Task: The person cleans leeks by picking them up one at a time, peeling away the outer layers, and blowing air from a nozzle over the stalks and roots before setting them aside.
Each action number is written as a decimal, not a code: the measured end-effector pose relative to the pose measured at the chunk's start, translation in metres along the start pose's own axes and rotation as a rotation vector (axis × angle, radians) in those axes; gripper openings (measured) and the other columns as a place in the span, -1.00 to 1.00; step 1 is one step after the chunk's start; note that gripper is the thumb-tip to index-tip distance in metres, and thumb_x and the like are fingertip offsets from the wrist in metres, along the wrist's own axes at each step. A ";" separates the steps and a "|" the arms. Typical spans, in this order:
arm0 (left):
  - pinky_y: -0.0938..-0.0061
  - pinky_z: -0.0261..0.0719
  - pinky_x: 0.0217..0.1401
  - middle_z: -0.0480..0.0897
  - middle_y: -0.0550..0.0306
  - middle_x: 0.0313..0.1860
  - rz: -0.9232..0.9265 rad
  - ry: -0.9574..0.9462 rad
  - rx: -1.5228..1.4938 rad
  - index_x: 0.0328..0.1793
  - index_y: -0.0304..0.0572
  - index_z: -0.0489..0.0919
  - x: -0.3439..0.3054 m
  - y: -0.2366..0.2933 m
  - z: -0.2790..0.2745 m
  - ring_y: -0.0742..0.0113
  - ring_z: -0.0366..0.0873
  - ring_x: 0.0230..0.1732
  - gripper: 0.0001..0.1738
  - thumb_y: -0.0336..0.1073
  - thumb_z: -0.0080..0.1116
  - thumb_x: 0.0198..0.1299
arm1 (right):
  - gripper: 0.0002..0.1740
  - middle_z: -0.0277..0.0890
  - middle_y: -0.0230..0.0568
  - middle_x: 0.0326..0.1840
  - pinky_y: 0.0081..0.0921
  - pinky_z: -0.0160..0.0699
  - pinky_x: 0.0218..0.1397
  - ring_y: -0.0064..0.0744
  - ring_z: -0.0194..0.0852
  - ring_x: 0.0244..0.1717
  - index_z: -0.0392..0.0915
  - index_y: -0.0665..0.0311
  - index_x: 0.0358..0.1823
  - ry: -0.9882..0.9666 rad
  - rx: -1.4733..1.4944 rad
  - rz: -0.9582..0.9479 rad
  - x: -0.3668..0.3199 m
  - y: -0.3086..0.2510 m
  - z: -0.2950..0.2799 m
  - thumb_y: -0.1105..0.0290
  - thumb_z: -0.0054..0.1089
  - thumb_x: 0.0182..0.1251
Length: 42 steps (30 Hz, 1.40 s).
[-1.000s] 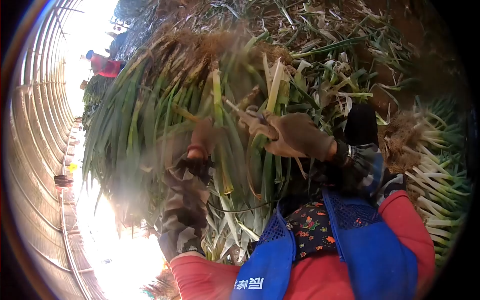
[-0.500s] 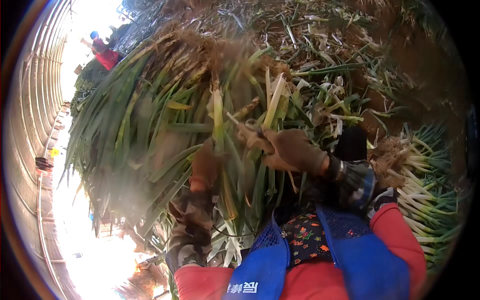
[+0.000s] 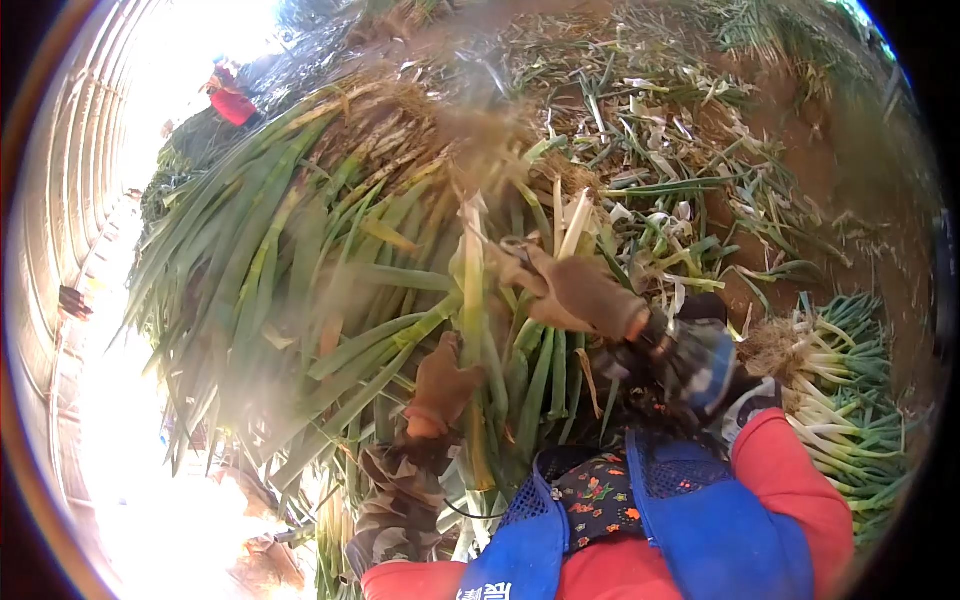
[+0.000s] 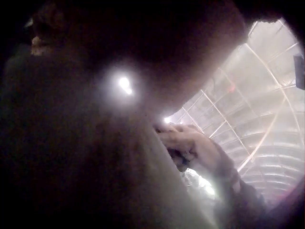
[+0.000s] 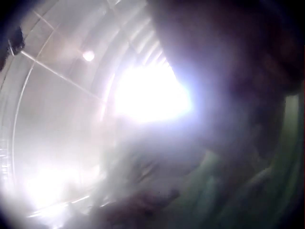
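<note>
My left hand [image 3: 445, 388], in a brown glove, grips the lower leafy part of a green onion [image 3: 473, 285] that stands root end up in the head view. The right hand [image 3: 580, 295], gloved too, holds a small thin-bladed knife [image 3: 486, 240], its tip right at the pale stalk of that onion. Dark blur fills most of the left wrist view, where a hand [image 4: 198, 148] shows against the roof. Glare and haze cover the right wrist view.
A big heap of green onions [image 3: 270, 230] lies at the left, roots away from me. Cut leaves and peelings [image 3: 670, 150] litter the soil. Cleaned green onions [image 3: 835, 420] are stacked at the right. Another person [image 3: 232, 100] is far off at the upper left.
The head view has shifted, so the scene sits differently. My left hand has come down along the onion, nearer my body. The right hand keeps the knife close to the stalk.
</note>
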<state>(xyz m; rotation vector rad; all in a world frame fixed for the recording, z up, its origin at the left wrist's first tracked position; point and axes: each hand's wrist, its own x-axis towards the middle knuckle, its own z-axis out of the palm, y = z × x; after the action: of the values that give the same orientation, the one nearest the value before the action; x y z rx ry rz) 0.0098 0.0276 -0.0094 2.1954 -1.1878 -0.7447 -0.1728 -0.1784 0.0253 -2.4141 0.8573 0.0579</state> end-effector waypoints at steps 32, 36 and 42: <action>0.50 0.58 -0.04 0.70 0.16 -0.11 0.179 -0.083 -0.375 0.20 -0.43 0.58 0.066 0.144 -0.035 0.49 0.58 -0.14 -0.54 -0.37 0.43 0.23 | -0.13 0.69 0.24 0.06 -0.13 0.65 0.17 0.19 0.71 0.10 0.51 0.21 0.44 0.457 0.456 -0.084 -0.108 0.042 -0.027 -0.01 0.44 0.09; 0.48 0.62 -0.06 0.75 0.07 -0.08 0.235 -0.110 -0.073 0.26 -0.40 0.58 0.042 0.100 0.007 0.50 0.64 -0.11 -0.47 -0.37 0.45 0.17 | -0.22 0.68 0.19 0.01 -0.09 0.62 0.08 0.23 0.68 0.04 0.57 0.28 0.32 0.327 0.444 -0.085 -0.122 0.034 -0.005 0.00 0.40 0.09; 0.27 0.63 -0.11 0.77 0.06 -0.11 0.031 0.062 -0.024 0.19 -0.19 0.68 0.020 0.040 -0.006 0.17 0.69 -0.21 -0.59 -0.24 0.31 0.24 | -0.23 0.66 0.18 -0.09 0.00 0.60 0.00 0.25 0.67 -0.05 0.54 0.27 0.30 0.282 0.336 -0.135 -0.117 0.033 0.037 -0.01 0.35 0.08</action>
<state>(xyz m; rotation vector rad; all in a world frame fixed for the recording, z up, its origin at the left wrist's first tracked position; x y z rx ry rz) 0.0000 -0.0074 0.0177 2.1592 -1.1736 -0.6704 -0.2797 -0.1134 0.0035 -2.1812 0.7522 -0.4523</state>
